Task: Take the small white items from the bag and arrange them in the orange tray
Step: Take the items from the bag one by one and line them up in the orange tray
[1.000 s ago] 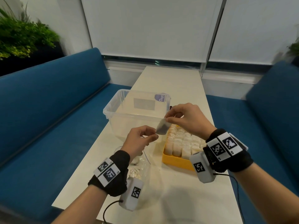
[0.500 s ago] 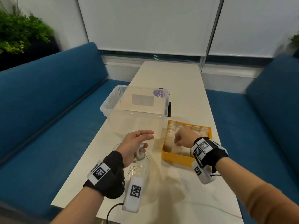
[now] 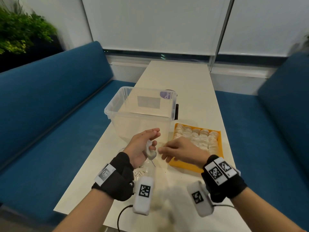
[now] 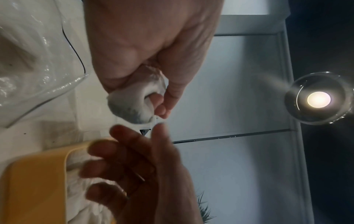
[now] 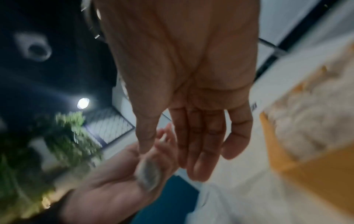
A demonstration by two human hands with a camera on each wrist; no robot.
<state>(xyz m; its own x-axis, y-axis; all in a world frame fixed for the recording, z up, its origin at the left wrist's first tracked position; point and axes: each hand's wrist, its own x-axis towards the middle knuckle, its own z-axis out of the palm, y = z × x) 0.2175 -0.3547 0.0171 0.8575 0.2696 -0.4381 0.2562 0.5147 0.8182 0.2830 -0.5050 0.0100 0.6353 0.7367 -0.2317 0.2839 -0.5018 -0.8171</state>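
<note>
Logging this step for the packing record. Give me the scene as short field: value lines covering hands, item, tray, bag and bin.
left hand: left hand grips one small white item above the table
right hand: right hand open, fingers extended toward the item, holding nothing
tray: orange tray right of the hands, filled with rows of white items
bag: clear plastic bag lies under the left hand; contents not clear
bin: clear plastic bin behind the hands, looks empty
</note>
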